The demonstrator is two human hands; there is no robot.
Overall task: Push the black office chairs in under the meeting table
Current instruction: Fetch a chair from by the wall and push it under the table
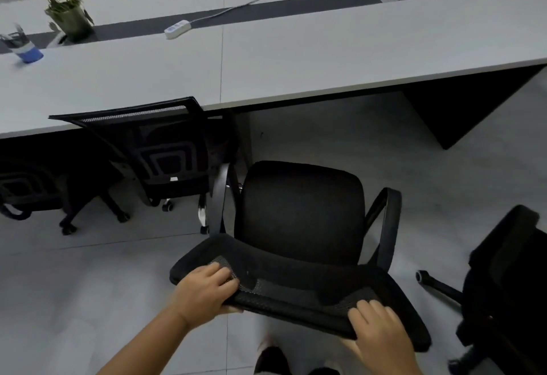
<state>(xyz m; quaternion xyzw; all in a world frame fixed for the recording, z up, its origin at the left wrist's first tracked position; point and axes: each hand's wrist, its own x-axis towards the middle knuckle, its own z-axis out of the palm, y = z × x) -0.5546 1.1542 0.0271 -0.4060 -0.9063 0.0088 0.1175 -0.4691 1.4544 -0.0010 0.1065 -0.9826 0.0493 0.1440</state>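
The long pale-grey meeting table (325,58) runs across the view, its near edge open above bare floor straight ahead. A dark panel leg (461,114) bounds that bay on the right; a tucked-in black mesh-backed chair (154,144) bounds it on the left. The black armed office chair (299,215) being moved stands on the floor, short of the table. The left hand (207,291) and right hand (381,336) both clasp its backrest top. I judge a straight forward push comes next, keeping the armrests off the neighbouring chair.
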